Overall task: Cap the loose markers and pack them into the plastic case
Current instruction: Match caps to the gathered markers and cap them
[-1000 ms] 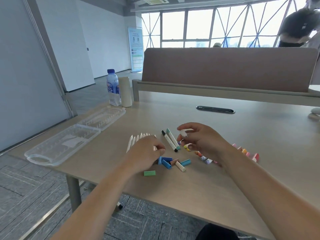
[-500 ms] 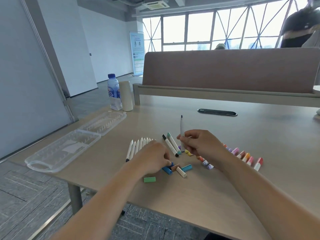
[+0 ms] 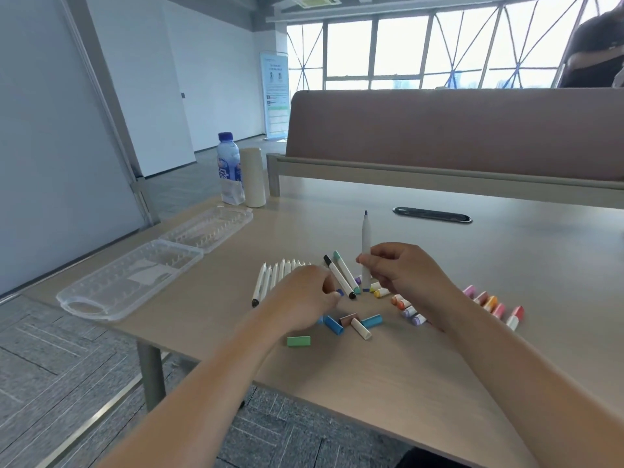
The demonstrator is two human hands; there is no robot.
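My right hand (image 3: 405, 275) pinches a white marker (image 3: 365, 244) upright, its dark blue tip pointing up. My left hand (image 3: 304, 295) is curled over the table and pinches a small dark blue cap (image 3: 339, 292) at its fingertips. A row of uncapped white markers (image 3: 275, 276) lies left of my left hand. Two capped markers, black (image 3: 337, 276) and teal (image 3: 346, 275), lie between my hands. Loose caps (image 3: 351, 324) in blue, brown, white and green lie in front of my left hand; more caps (image 3: 489, 304) lie to the right. The clear plastic case (image 3: 135, 275) lies open at the left.
A water bottle (image 3: 229, 167) and a beige cylinder (image 3: 253, 177) stand at the back left of the table (image 3: 506, 265). A dark cable slot (image 3: 432, 215) sits behind the markers. A padded divider (image 3: 456, 130) closes the far side. A person sits at the top right.
My right hand has lifted the white marker and turned it upright. My left hand has picked a dark blue cap from the pile and moved slightly towards the right hand.
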